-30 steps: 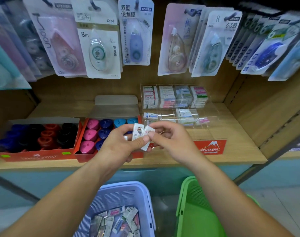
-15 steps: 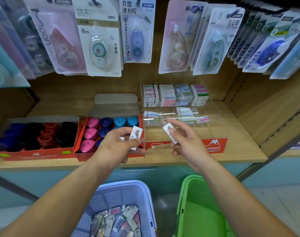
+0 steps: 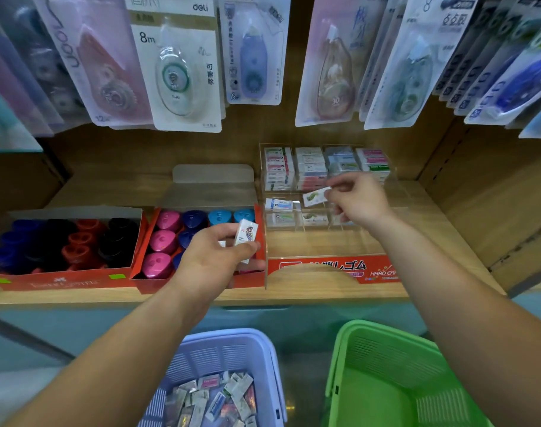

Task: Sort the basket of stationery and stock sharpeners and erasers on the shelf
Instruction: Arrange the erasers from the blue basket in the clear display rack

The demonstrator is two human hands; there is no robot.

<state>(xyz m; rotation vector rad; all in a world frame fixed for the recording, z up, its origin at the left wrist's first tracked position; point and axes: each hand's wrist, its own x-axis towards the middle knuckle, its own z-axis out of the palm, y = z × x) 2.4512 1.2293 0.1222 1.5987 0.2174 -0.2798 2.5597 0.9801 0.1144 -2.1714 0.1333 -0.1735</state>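
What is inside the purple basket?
A loose pile of small wrapped erasers lies in the basket. Whatever is under the top layer is covered, and the picture's edge cuts off the near part.

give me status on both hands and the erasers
Left hand grips wrapped erasers over the sharpener box. Right hand pinches one eraser above the clear tray. Nothing seen between eraser and tray.

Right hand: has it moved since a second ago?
Yes. The right hand, pinching an eraser, has gone forward from the left hand to above the middle row of the clear display tray.
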